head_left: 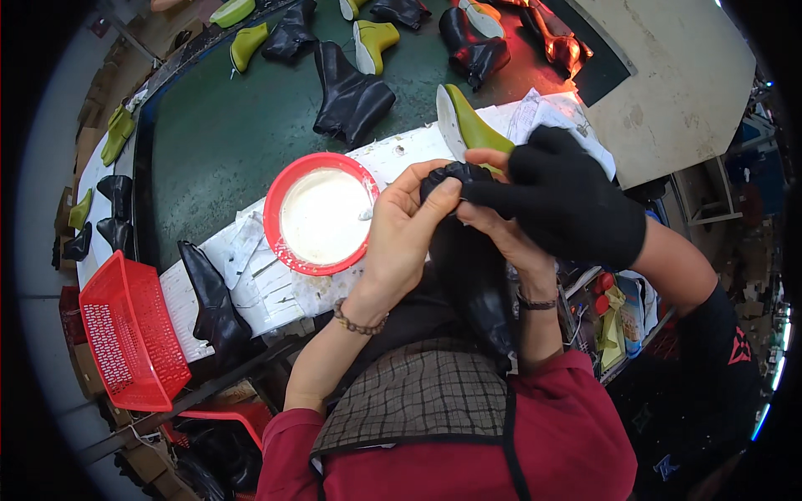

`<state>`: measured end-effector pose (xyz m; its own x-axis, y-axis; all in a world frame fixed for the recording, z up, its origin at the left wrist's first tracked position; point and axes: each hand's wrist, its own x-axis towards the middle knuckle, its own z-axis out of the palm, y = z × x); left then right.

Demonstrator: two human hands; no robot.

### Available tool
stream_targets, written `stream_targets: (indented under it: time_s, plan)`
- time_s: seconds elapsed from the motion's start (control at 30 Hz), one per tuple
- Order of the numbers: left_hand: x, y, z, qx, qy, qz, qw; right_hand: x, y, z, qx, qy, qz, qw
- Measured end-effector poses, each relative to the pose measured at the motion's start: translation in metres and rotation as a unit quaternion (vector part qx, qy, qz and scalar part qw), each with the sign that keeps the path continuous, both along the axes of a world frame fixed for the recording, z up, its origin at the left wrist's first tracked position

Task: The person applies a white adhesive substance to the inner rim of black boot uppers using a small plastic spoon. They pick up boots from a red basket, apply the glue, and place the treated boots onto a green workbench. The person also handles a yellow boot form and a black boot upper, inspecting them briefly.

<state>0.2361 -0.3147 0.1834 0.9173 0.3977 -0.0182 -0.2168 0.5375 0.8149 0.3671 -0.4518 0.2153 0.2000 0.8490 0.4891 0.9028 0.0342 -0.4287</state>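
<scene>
A black leather boot upper (472, 284) stretches down from between my hands toward my lap, over the checked apron (418, 388). My left hand (397, 230) grips its bunched end from the left, thumb on top. On the other side my right hand (514, 238) closes on the same end, partly covered by another person's black-gloved hand (576, 196). That gloved hand reaches in from the right, its fingers at the bunched end. Left of my left hand stands a red basin (274, 219) of white liquid. Just beyond my hands lies a yellow-green shoe last (478, 125) with a pale sole.
Across the white work ledge (401, 150) runs a green belt (225, 134) bearing several black boot uppers (347, 96) and yellow-green lasts (373, 46). A red plastic basket (138, 334) and a black boot (213, 301) are at left. A cluttered bin (614, 317) stands at right.
</scene>
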Motion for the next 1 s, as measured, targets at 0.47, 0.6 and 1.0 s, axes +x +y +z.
stream_targets:
  time_s: [0.47,0.6,1.0]
  plan:
    - [0.000,0.008,-0.017,-0.246,0.050,-0.045,0.967,-0.034,0.002,-0.017,0.049,0.636,-0.031,0.769]
    - [0.001,0.007,-0.019,-0.267,0.045,-0.062,0.961,-0.034,0.000,-0.019,0.062,0.642,-0.029,0.764]
    - [0.008,0.007,-0.007,-0.271,0.011,-0.072,0.960,-0.030,-0.002,-0.025,0.170,0.632,-0.043,0.755]
